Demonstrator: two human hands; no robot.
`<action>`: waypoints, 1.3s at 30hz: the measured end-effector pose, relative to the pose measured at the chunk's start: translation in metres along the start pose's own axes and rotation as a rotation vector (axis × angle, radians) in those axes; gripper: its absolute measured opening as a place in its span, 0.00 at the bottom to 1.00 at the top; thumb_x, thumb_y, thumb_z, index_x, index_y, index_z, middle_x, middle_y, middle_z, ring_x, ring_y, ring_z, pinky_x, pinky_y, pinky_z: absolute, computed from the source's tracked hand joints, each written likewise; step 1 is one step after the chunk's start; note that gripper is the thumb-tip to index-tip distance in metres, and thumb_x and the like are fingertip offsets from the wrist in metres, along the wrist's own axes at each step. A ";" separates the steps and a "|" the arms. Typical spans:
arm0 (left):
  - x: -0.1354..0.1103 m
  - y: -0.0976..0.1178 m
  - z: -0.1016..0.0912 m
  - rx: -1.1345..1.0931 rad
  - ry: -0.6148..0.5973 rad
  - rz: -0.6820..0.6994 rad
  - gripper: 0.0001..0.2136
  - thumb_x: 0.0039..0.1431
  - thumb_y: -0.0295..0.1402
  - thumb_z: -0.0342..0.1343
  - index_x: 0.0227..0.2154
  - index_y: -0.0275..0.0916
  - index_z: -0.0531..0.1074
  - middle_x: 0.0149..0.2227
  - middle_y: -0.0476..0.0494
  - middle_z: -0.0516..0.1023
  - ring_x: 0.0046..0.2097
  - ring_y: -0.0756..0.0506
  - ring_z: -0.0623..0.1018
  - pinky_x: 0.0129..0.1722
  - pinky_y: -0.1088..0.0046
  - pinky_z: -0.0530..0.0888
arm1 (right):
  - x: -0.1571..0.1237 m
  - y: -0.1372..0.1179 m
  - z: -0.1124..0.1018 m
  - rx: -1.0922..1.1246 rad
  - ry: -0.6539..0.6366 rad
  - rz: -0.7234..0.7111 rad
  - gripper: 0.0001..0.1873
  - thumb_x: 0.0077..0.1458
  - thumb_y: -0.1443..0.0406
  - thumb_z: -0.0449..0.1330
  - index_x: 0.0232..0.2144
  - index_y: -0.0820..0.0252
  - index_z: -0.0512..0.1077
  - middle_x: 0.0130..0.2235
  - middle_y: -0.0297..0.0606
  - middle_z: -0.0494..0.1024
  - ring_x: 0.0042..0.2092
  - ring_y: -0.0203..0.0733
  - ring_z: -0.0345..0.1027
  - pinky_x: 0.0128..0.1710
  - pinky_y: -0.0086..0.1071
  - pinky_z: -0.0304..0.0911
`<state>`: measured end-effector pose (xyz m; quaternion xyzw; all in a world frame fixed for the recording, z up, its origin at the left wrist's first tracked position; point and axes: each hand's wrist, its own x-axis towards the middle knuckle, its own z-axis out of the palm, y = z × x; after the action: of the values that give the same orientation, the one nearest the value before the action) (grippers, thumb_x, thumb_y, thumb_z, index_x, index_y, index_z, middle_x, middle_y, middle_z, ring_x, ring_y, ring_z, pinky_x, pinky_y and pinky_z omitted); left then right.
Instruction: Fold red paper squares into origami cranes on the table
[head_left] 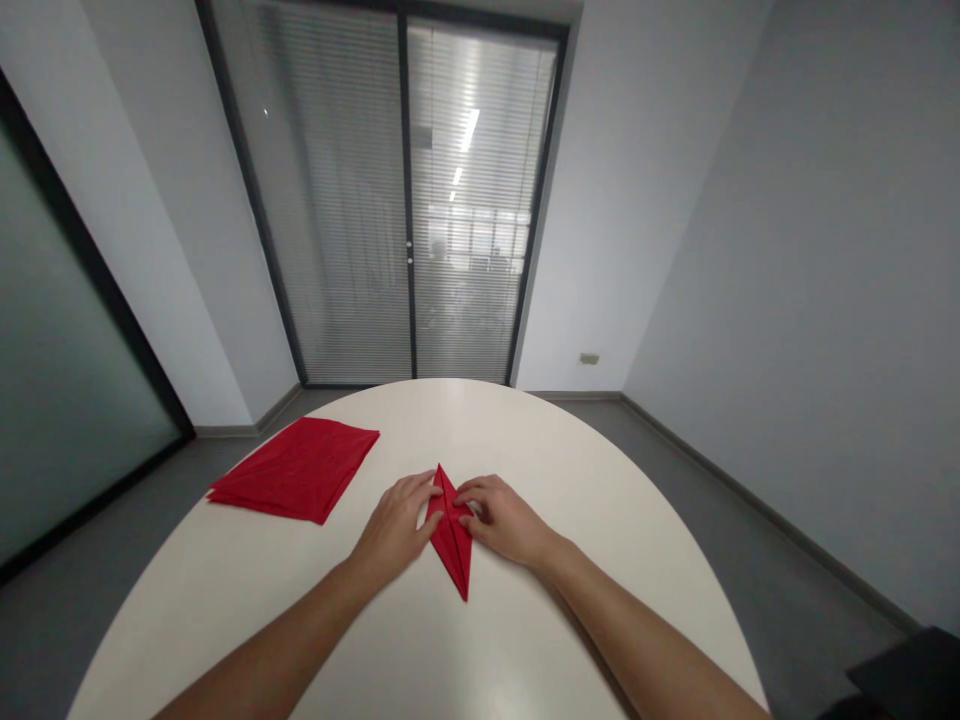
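A red napkin (452,545) folded into a narrow diamond lies on the white round table (525,450), pointing away from me. My left hand (395,525) rests on its left side, fingers curled and pressing the fold. My right hand (501,517) presses its right side, fingertips bent onto the cloth. Both hands hold the folded edges together along the middle.
A stack of flat red napkins (298,468) lies on the table to the far left. Beyond the table are a glass door with blinds (405,200), grey walls and grey floor. A dark object (911,675) shows at the bottom right corner.
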<state>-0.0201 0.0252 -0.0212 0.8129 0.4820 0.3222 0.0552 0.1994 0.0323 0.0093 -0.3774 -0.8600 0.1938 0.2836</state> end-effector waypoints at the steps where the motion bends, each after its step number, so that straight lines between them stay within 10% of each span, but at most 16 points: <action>1: 0.000 0.000 0.000 0.006 -0.004 0.011 0.13 0.63 0.31 0.55 0.49 0.41 0.75 0.60 0.39 0.72 0.61 0.38 0.70 0.61 0.54 0.67 | 0.000 0.000 0.000 -0.022 -0.007 -0.010 0.14 0.57 0.68 0.61 0.45 0.57 0.78 0.48 0.42 0.79 0.51 0.47 0.68 0.54 0.39 0.61; 16: 0.003 0.011 -0.008 0.125 -0.155 0.029 0.18 0.65 0.27 0.47 0.54 0.43 0.73 0.58 0.40 0.75 0.59 0.41 0.72 0.61 0.54 0.64 | -0.001 -0.037 -0.005 -0.165 -0.105 -0.073 0.18 0.67 0.63 0.52 0.55 0.60 0.72 0.54 0.45 0.77 0.54 0.47 0.69 0.57 0.41 0.60; 26: 0.005 0.020 -0.018 0.259 -0.081 -0.047 0.12 0.63 0.31 0.51 0.45 0.40 0.77 0.46 0.36 0.79 0.51 0.37 0.75 0.57 0.53 0.66 | -0.014 -0.031 0.007 -0.230 -0.377 0.082 0.37 0.68 0.50 0.44 0.70 0.65 0.46 0.71 0.50 0.45 0.72 0.57 0.34 0.69 0.57 0.35; 33: -0.002 0.003 0.001 0.112 -0.181 0.034 0.20 0.67 0.32 0.45 0.59 0.39 0.68 0.63 0.37 0.68 0.64 0.40 0.67 0.63 0.55 0.64 | -0.011 -0.008 -0.004 -0.352 -0.311 -0.017 0.32 0.64 0.65 0.48 0.69 0.58 0.53 0.70 0.41 0.52 0.72 0.53 0.36 0.69 0.56 0.33; 39: -0.003 0.004 0.002 0.128 -0.270 0.000 0.25 0.67 0.34 0.44 0.65 0.34 0.60 0.68 0.34 0.59 0.69 0.38 0.58 0.65 0.52 0.61 | -0.006 -0.018 -0.001 -0.395 -0.205 0.035 0.34 0.60 0.66 0.51 0.67 0.71 0.55 0.70 0.51 0.52 0.71 0.53 0.41 0.70 0.49 0.39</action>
<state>-0.0173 0.0210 -0.0228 0.8507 0.4898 0.1787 0.0676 0.1933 0.0164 0.0177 -0.4188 -0.8989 0.0640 0.1120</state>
